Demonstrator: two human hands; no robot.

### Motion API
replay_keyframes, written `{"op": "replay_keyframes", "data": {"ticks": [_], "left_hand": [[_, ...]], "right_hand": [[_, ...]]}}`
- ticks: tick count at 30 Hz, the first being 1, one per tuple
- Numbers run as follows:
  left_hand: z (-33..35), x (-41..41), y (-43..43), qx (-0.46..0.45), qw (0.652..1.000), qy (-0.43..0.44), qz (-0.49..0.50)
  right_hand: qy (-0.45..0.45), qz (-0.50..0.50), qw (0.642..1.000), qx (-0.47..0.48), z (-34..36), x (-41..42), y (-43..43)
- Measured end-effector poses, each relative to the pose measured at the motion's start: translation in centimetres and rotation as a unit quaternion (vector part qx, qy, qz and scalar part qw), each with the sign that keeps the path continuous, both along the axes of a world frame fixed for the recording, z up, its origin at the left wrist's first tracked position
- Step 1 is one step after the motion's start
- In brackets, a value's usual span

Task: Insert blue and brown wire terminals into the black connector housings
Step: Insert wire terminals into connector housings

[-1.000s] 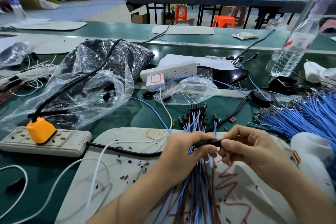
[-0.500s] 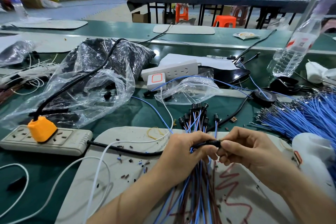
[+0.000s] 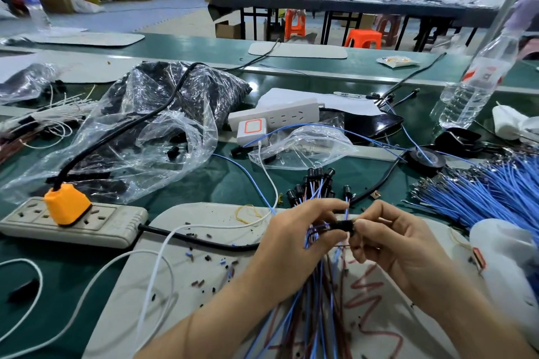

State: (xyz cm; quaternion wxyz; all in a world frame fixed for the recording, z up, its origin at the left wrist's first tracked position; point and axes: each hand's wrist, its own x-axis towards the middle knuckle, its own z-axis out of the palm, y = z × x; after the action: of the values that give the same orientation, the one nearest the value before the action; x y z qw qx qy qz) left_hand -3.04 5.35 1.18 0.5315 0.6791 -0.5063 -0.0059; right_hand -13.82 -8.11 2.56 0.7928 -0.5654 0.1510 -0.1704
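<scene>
The green workbench (image 3: 204, 183) carries a pale grey work mat (image 3: 210, 242) at its near edge. On the far left lies a crumpled clear plastic bag (image 3: 140, 131) of black parts, and on the right a thick pile of loose blue wires (image 3: 490, 192). A beige power strip (image 3: 110, 224) with an orange plug (image 3: 67, 204) sits left of the mat.

A bundle of blue and brown wires (image 3: 318, 315) runs over the mat away from the person, its far ends already capped in black. The left hand (image 3: 294, 239) curls its fingers round this bundle. The right hand (image 3: 399, 242) pinches the black connector housing (image 3: 344, 225) between thumb and forefinger, its other fingers curled under.

The housing is held above the mat between the two hands. Its long axis lies across the view, and its wire end points toward the left hand.
</scene>
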Motion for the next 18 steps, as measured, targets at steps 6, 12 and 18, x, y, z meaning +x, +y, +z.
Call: {"op": "replay_keyframes", "data": {"ticks": [6,12,18], "left_hand": [[0.0,0.1,0.1,-0.023,0.998,-0.063,0.014],[-0.1,0.0,0.2,-0.027,0.986,-0.144,0.077],[0.3,-0.1,0.0,-0.079,0.991,-0.082,0.066]], "right_hand": [[-0.018,0.012,0.999,-0.024,0.1,-0.2,0.1],[-0.033,0.004,0.998,-0.058,0.5,-0.3,0.8],[-0.083,-0.086,0.992,-0.051,1.3,-0.6,0.9]]}}
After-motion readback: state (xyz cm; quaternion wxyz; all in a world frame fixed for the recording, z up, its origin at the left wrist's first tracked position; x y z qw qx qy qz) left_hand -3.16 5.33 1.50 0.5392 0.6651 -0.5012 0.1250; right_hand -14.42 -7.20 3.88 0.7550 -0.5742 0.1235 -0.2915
